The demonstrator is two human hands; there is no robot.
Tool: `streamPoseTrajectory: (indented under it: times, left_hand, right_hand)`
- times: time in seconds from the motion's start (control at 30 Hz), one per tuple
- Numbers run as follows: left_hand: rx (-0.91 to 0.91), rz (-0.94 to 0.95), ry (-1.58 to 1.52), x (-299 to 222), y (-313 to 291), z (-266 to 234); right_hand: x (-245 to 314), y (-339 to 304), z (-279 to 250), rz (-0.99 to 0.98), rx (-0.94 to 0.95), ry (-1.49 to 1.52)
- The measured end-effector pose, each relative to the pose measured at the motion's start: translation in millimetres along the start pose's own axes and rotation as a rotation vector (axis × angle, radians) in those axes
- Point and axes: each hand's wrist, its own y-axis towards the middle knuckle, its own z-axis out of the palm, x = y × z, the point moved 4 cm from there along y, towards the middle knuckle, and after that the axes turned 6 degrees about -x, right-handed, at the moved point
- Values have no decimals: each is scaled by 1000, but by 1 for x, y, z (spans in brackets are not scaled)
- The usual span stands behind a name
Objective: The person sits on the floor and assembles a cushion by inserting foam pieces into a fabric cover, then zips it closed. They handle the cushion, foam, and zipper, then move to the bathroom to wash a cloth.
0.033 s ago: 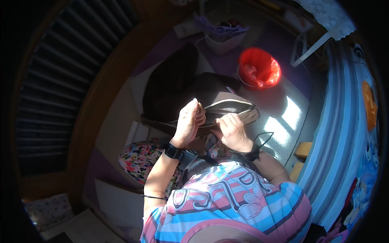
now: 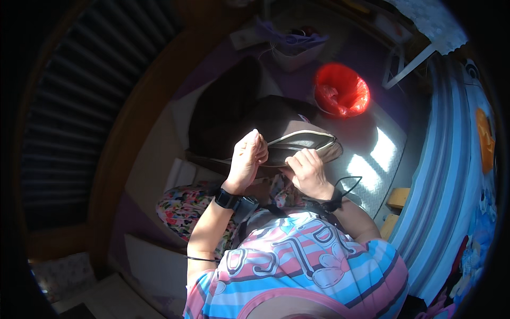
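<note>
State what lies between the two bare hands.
Head view: the pale-edged opening of the dark brown fabric piece lies between the left hand and right hand.

We wear a short-sleeved shirt point(image 2: 289, 268) striped pink, blue, white and dark, printed with outlined lettering and a flower, with a pink neckline point(image 2: 292, 292). Our lower garment point(image 2: 180, 212) is multicoloured floral. A black band point(image 2: 226, 199) with a boxy dark device point(image 2: 246, 208) circles our left wrist.

Left hand point(image 2: 248, 155) in a fist, right hand point(image 2: 307, 173) near it, fingers point(image 2: 300, 159) curled, both forearms point(image 2: 208, 228) forward.
</note>
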Motion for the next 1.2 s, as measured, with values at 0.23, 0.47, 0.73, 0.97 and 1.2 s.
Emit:
streamPoseTrajectory:
  times: [0.23,0.47,0.73,0.97,1.2]
  left_hand:
    - [252,406,1299,-2,-12,-4]
    - [579,-124,1104,22,-20,-19]
    - [433,-478,778,41,-19,-36]
    - [324,-276,1047,46,-14,-31]
    - [237,323,1514,25,-7,-13]
  right_hand:
    - [-5,-19,3,-340,-37,28]
    - [-5,-25,-3,-381,23,93]
    - [-4,-34,-4,-383,-6,178]
    - [0,-42,-1,-484,30,239]
    - [-16,-41,21,543,572,563]
